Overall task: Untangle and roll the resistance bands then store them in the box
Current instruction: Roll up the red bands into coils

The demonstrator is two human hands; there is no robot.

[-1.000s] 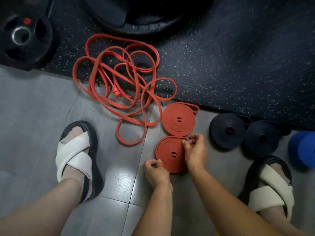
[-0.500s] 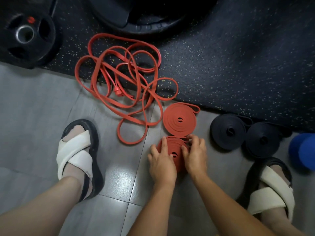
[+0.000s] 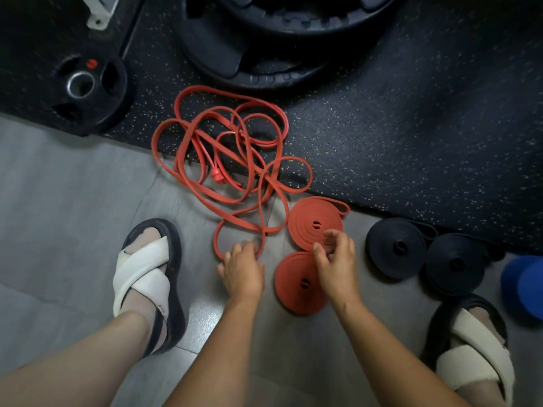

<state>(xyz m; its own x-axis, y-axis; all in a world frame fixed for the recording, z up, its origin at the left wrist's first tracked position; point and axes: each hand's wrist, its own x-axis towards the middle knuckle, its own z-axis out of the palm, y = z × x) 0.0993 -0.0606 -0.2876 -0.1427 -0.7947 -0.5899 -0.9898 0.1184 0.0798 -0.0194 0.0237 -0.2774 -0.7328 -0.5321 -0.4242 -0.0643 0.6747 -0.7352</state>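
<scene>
Tangled red resistance bands (image 3: 229, 160): loose heap of overlapping loops, straddling the edge where the speckled rubber mat (image 3: 411, 127) meets the grey tile floor (image 3: 73, 215); lowest loop trails onto the tile toward the person; small red knob (image 3: 216, 176) sits within the tangle.

Rolled red band, near coil (image 3: 293, 289): flat on the tile, wound tight; far red coil (image 3: 308, 221) lies just beyond it, the two touching or nearly so, its loose tail end poking out toward the mat.

Left hand (image 3: 242, 271): back of hand up, fingertips bent down at the lowest loop of the tangle; contact likely, but whether the fingers actually grasp the band cannot be told (that spot is blurred).

Right hand (image 3: 338, 262): poised over the seam between the two red coils; fingers loosely curled and spread, released, holding nothing.

Two rolled black bands (image 3: 395, 248) (image 3: 454, 264): side by side to the right of the red coils, touching each other, at the mat's edge; blue object (image 3: 523, 286) beyond them, cut off by the frame.

Feet in cream cross-strap sandals, left (image 3: 147, 271) and right (image 3: 476, 356), either side of the work; small weight plate (image 3: 85, 89) and large weight plate (image 3: 279, 39) on the mat farther off.
</scene>
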